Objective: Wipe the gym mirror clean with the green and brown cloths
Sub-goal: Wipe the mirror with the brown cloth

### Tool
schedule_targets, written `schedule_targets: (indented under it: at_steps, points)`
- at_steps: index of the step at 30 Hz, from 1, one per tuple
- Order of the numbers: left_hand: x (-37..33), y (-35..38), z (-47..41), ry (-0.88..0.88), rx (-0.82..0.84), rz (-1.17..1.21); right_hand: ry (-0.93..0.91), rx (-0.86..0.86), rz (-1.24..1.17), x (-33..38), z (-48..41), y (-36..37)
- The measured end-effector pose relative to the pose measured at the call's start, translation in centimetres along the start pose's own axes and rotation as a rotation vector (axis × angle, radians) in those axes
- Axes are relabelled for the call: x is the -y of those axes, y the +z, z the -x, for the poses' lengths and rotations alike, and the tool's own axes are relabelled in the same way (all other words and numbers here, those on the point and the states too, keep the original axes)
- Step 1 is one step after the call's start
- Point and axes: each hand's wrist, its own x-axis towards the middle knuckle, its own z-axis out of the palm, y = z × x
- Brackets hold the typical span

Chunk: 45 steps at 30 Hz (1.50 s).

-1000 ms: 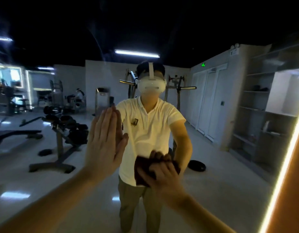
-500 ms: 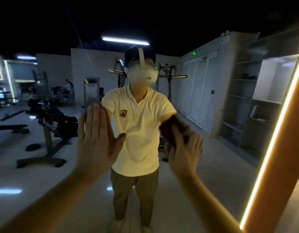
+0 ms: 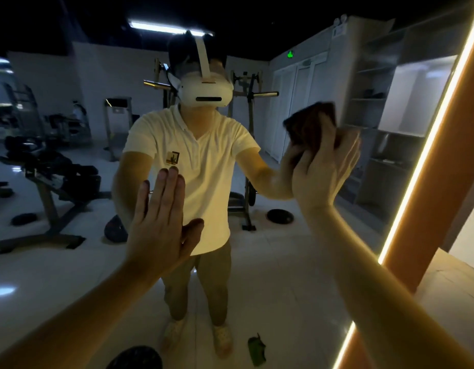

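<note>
Plainly, left hand point(image 3: 161, 222) lies flat on the mirror point(image 3: 284, 275), right hand point(image 3: 321, 166) presses brown cloth point(image 3: 310, 123) with straight fingers; shirt badge point(image 3: 172, 157) unreadable.

A long ceiling light tube point(image 3: 169, 29) is seen overhead. A green exit sign point(image 3: 290, 54) is mounted above white double doors point(image 3: 297, 107), and open shelving point(image 3: 377, 115) is set beside them. A rack of dark weights point(image 3: 52, 177) is placed at the left. A dark weight plate point(image 3: 280, 216) is laid on the pale tiled floor point(image 3: 284, 275). A glowing light strip point(image 3: 427, 145) is run along an orange column point(image 3: 449, 166).
</note>
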Motion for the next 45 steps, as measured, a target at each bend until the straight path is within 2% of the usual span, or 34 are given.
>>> schedule_targets:
  at_steps: [2,6,8,10,12,16,19,21,25,28,31,34,36,40,45]
  points:
    - [0.0,0.1,0.0,0.004,-0.015,-0.009,-0.033,0.085,-0.016,-0.1,7.5,-0.1]
    - [0.1,0.2,0.0,0.015,-0.020,-0.003,-0.123,0.482,0.024,-1.6,24.3,-3.8]
    - [0.0,0.1,-0.1,0.017,-0.011,-0.014,-0.166,0.658,0.003,-2.2,28.0,-6.0]
    - [0.0,-0.1,-0.1,0.013,-0.012,-0.014,-0.214,0.720,-0.009,-2.9,26.5,-6.4]
    - [0.0,0.0,-0.1,0.019,-0.021,-0.023,-0.239,0.616,-0.030,-3.1,21.6,-5.2]
    - [0.0,0.4,0.1,0.015,-0.050,-0.062,-0.124,0.182,-0.048,-1.1,7.3,-1.8]
    - [0.2,0.7,0.1,0.015,-0.054,-0.059,-0.036,0.021,-0.058,0.7,4.3,0.3]
    - [0.2,0.8,0.1,0.001,-0.058,-0.048,-0.096,0.075,-0.095,1.2,9.0,0.5]
    - [0.2,0.6,0.2,0.016,-0.084,-0.019,-0.438,0.289,-0.113,-0.1,22.6,-1.6]
    - [0.4,-0.2,0.3,0.031,-0.084,-0.031,-0.531,0.425,-0.123,-0.7,23.5,-2.3]
    - [1.0,-0.4,1.1,0.064,-0.091,-0.005,-0.446,0.220,-0.129,0.4,16.3,-0.9]
    - [2.3,-0.3,2.3,0.097,-0.084,-0.016,-0.132,0.005,-0.101,2.7,7.1,1.4]
    - [3.0,0.2,2.5,0.116,-0.091,-0.021,0.005,-0.069,-0.092,4.7,5.0,1.8]
    - [2.7,1.2,2.5,0.129,-0.152,0.050,-0.045,-0.024,-0.101,6.1,10.9,2.2]
    - [2.5,1.3,2.7,0.130,-0.129,0.066,-0.184,0.229,0.025,4.0,26.3,0.5]
